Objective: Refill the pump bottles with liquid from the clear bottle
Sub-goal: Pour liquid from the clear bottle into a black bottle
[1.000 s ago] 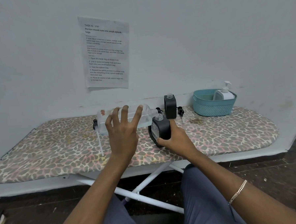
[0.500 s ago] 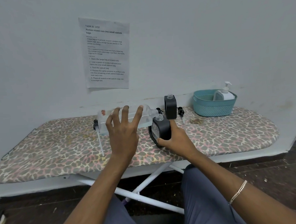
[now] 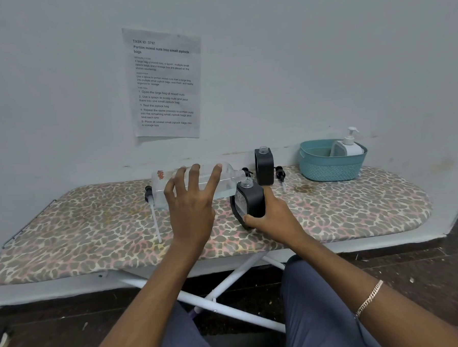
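My left hand [image 3: 192,205] holds the clear bottle [image 3: 159,189] on its side above the ironing board, fingers spread over its body. The bottle's mouth meets the open neck of a black pump bottle [image 3: 250,198]. My right hand [image 3: 271,219] grips that black bottle low down and keeps it tilted toward the clear bottle. A second black bottle [image 3: 264,168] with an open neck stands upright just behind. Loose pump heads lie on the board: one with a long white tube [image 3: 153,217] at the left, two others [image 3: 280,174] beside the rear bottle.
A teal basket [image 3: 328,168] holding a white pump bottle [image 3: 349,145] stands at the back right of the leopard-print ironing board [image 3: 357,206]. A printed sheet [image 3: 165,83] is taped on the wall. My knees are under the board's front edge.
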